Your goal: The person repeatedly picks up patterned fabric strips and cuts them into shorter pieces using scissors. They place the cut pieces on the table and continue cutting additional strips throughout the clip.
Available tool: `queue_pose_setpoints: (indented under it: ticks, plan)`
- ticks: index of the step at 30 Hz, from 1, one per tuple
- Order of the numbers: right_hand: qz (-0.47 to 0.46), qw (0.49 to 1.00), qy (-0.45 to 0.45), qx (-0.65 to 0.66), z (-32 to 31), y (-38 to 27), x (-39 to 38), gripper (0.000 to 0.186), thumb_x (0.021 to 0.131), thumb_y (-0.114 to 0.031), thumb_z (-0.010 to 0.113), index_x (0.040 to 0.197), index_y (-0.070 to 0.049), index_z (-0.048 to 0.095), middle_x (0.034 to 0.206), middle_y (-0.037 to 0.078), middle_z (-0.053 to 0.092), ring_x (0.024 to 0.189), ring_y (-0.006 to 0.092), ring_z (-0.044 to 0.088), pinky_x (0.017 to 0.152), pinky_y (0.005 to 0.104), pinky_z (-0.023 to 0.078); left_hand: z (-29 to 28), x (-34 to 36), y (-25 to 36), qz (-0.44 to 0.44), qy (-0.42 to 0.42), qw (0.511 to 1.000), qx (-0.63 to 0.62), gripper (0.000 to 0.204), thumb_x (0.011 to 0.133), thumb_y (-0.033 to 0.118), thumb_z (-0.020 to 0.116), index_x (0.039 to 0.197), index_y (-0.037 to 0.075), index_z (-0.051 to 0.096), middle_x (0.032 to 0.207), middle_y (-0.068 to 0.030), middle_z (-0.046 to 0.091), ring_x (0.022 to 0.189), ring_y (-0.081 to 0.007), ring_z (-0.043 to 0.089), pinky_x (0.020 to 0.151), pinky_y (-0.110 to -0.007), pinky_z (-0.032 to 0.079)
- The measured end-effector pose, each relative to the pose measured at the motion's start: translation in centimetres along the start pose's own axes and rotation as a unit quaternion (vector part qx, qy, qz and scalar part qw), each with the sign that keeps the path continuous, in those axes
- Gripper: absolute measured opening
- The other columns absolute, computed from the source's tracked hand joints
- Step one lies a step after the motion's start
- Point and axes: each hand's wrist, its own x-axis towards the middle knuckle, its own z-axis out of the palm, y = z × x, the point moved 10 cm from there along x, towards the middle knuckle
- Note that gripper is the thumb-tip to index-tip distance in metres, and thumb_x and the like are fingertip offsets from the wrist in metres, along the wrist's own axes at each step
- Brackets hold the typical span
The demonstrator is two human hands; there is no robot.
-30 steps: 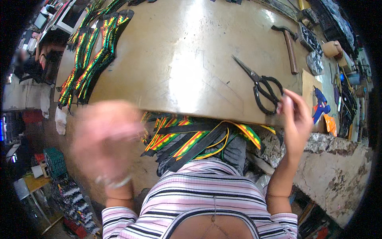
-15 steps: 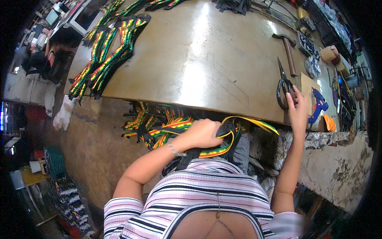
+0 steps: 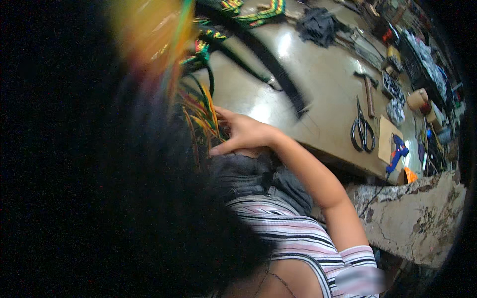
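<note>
1. Versus 0.5 s ago: right hand [image 3: 248, 133] has left the scissors [image 3: 362, 131] and moved left to the coloured strips [image 3: 206, 121], near the table edge. Scissors now lie on the table [image 3: 333, 89], blades pointing far.
2. Right hand state: thumb and fingers spread about the strips; firmness of grip cannot be told. Left hand, in view earlier, is now out of sight; its state cannot be told.
3. View has swung; a black, fuzzy-edged mass [image 3: 114, 208] now covers the left side and the near left. Blurred yellow, green and red strips [image 3: 159, 35] rise at far left.
4. Materials: strips thin, flexible, banded in yellow, green and red. A flat black strap [image 3: 271, 59] crosses over the tabletop, which is tan and glossy. Trousers [image 3: 243, 174] grey, creased; shirt [image 3: 293, 223] striped, ribbed.
5. Right side: wooden-handled hammer [image 3: 369, 97] beyond the scissors; blue pistol-shaped tool [image 3: 397, 154] partly over a cardboard piece [image 3: 385, 136]; orange scrap [image 3: 410, 175] nearer; rough, flaking slab [image 3: 412, 218] nearest.
6. Far side: crumpled dark heap [image 3: 318, 27].
7. Obstruction: black mass hides the strips' left part.
</note>
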Motion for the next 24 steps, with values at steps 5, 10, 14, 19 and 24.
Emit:
queue_pose_setpoints:
  ticks: [5, 10, 14, 19, 24]
  plan:
    - [-0.092, 0.991, 0.092, 0.035, 4.1, 0.6, 6.1, 0.123, 0.059, -0.029, 0.093, 0.149, 0.002, 0.014, 0.145, 0.018, 0.037, 0.137, 0.0242, 0.033, 0.114, 0.0364, 0.027, -5.4, 0.2, 2.9, 0.05, 0.1, 0.988, 0.103, 0.051, 0.075, 0.031, 0.077, 0.11, 0.002, 0.054, 0.095, -0.0087, 0.059, 0.084, -0.0145, 0.057, 0.074, -0.028, 0.046]
    - [-0.097, 0.988, 0.079, 0.095, 7.6, 2.3, 8.6, 0.063, 0.083, -0.02, 0.076, 0.134, -0.003, 0.046, 0.123, 0.008, 0.057, 0.114, 0.0177, 0.051, 0.101, 0.0332, 0.039, -12.2, 1.4, 7.3, 0.107, 0.22, 0.951, 0.188, 0.063, 0.073, 0.033, 0.079, 0.118, 0.0, 0.05, 0.104, -0.0104, 0.059, 0.091, -0.0159, 0.056, 0.08, -0.029, 0.046]
    - [0.042, 0.976, 0.052, 0.207, 7.7, 5.2, 9.0, 0.036, 0.097, -0.022, 0.06, 0.128, -0.005, 0.055, 0.113, 0.003, 0.061, 0.101, 0.0121, 0.053, 0.091, 0.0296, 0.043, -16.8, 2.8, 8.6, 0.137, 0.293, 0.91, 0.259, 0.073, 0.071, 0.035, 0.081, 0.124, -0.001, 0.047, 0.11, -0.0118, 0.058, 0.096, -0.017, 0.056, 0.084, -0.029, 0.046]
    - [0.073, 0.931, 0.111, 0.341, 0.4, -0.9, 4.5, 0.03, 0.1, -0.012, 0.044, 0.128, -0.008, 0.055, 0.114, 0.004, 0.062, 0.101, 0.0134, 0.057, 0.089, 0.0309, 0.048, -12.8, 3.0, 2.9, 0.049, 0.225, 0.891, 0.391, 0.085, 0.069, 0.038, 0.084, 0.132, -0.002, 0.043, 0.118, -0.0135, 0.058, 0.103, -0.0184, 0.056, 0.09, -0.03, 0.046]
    - [-0.129, 0.978, 0.148, 0.072, -6.0, -13.5, 6.7, 0.028, 0.096, -0.022, 0.054, 0.117, -0.005, 0.062, 0.104, 0.005, 0.066, 0.091, 0.0117, 0.062, 0.078, 0.0272, 0.051, 3.5, -1.1, -8.7, -0.02, -0.13, 0.931, 0.341, 0.097, 0.066, 0.04, 0.087, 0.139, -0.004, 0.04, 0.126, -0.0153, 0.057, 0.11, -0.0198, 0.056, 0.096, -0.03, 0.046]
